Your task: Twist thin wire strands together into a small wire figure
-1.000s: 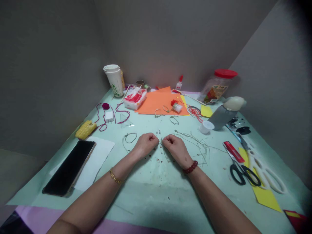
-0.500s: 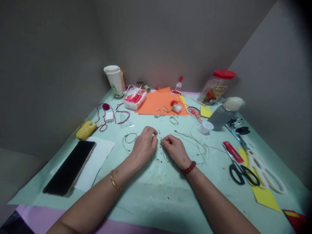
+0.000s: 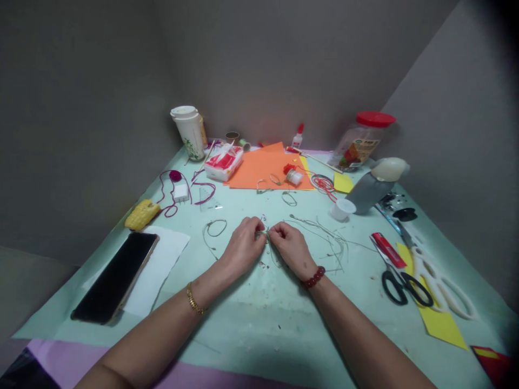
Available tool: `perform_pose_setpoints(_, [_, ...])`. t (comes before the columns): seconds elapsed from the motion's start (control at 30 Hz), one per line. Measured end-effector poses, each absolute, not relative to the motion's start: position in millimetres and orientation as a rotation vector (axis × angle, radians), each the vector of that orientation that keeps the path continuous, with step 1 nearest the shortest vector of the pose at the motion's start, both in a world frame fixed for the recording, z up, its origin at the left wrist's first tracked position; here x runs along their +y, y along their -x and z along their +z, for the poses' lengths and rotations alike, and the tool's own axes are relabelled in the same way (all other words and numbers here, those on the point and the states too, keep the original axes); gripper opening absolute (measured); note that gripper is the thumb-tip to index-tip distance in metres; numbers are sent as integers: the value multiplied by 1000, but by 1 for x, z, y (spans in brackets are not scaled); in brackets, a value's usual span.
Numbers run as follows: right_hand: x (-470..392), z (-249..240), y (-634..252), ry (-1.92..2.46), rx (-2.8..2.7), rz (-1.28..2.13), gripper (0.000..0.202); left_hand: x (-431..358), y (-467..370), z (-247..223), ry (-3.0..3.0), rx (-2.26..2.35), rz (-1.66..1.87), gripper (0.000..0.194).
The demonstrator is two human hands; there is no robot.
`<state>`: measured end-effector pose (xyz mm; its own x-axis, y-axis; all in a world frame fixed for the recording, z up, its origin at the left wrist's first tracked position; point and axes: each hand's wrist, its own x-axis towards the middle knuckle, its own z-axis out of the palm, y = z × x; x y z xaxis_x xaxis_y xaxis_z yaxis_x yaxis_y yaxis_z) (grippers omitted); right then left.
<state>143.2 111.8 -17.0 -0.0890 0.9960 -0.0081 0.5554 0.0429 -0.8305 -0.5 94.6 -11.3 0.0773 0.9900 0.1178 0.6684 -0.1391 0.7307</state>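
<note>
Close together at the middle of the table, my left hand (image 3: 246, 243) and my right hand (image 3: 291, 244) both have pinched fingers. A thin greenish cord (image 3: 267, 233) runs between the fingertips, and both hands grip it; its finer details are too small to make out. Tiny brownish bits (image 3: 264, 265) lie on the mat just below the fingers. To the left of my left hand rests a looped cord (image 3: 218, 228). Several loose strands of cord (image 3: 330, 237) spread out to the right of my right hand.
Black-handled scissors (image 3: 406, 286) and white-handled scissors (image 3: 440, 281) lie at right. A phone (image 3: 117, 278) is on white paper at left. Behind are orange sheets (image 3: 259, 167), a tissue pack (image 3: 224, 163), a spool (image 3: 294, 177), a grey bottle (image 3: 371, 189) and a red-lidded jar (image 3: 360, 143).
My left hand has moved slightly right and down, its fingers now closed near the right fingertips at the cord. My right hand has stayed nearly still.
</note>
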Motion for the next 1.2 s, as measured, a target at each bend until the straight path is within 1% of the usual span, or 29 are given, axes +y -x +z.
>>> perform_pose_setpoints(0.1, [111, -17, -143, 1571, -1713, 920, 14, 91, 2, -9, -2045, 1643, 843, 17])
perform_pose_setpoints(0.23, [110, -17, -143, 1568, -1717, 922, 14, 89, 0, -12, -2132, 1612, 782, 13])
perform_pose_setpoints(0.47, [111, -17, -143, 1566, -1714, 942, 14, 95, -1, -16, -2040, 1574, 805, 12])
perform_pose_setpoints(0.7, [111, -18, -143, 1572, -1727, 922, 15, 97, 1, -12, -1781, 1538, 730, 10])
perform_pose_setpoints(0.9, [110, -18, -142, 1567, -1719, 897, 14, 105, 2, -15, -1716, 1548, 723, 19])
perform_pose_setpoints(0.97, [109, -16, -143, 1562, -1737, 889, 15, 108, 3, -18, -1658, 1552, 729, 19])
perform_pose_setpoints(1.03, [107, -12, -145, 1549, -1753, 793, 13, 110, 4, -21, -1601, 1525, 750, 17])
perform_pose_setpoints(1.13, [98, -6, -148, 1528, -1740, 524, 18, 112, 4, -25, -1530, 1470, 769, 17])
perform_pose_setpoints(1.2, [91, -3, -149, 1551, -1753, 492, 15, 114, 4, -27, -1485, 1443, 761, 18])
